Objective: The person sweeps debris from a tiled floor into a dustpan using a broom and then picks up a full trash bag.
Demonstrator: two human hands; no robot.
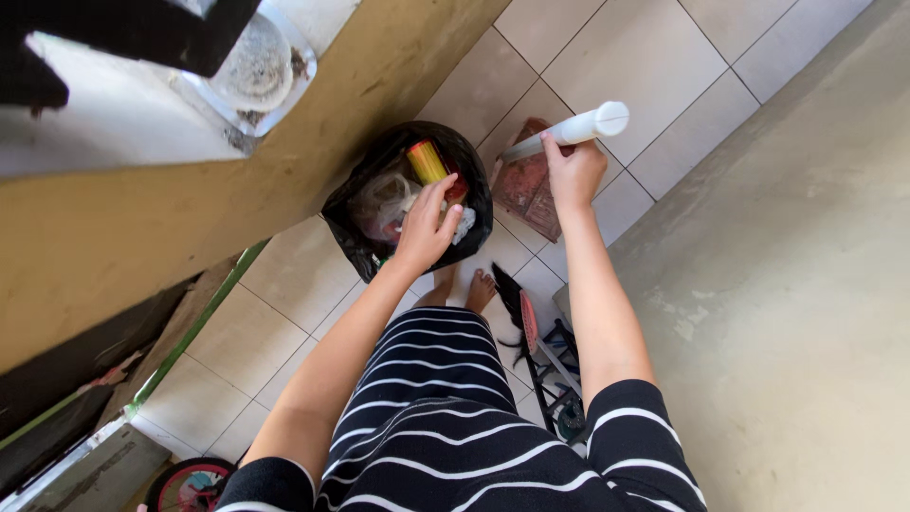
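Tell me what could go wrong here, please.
The black bin bag is full, and the left hand presses into it, so the thin plastic may tear or rubbish may spill on the tiles. The right hand holds the white handle only at its top; it could slip.

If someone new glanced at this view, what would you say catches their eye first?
Probably the black rubbish bag open on the tiled floor, full of waste with a yellow can on top, and the left hand reaching into it. Next, the right hand gripping a white handle above a reddish dustpan, with bare feet just below.
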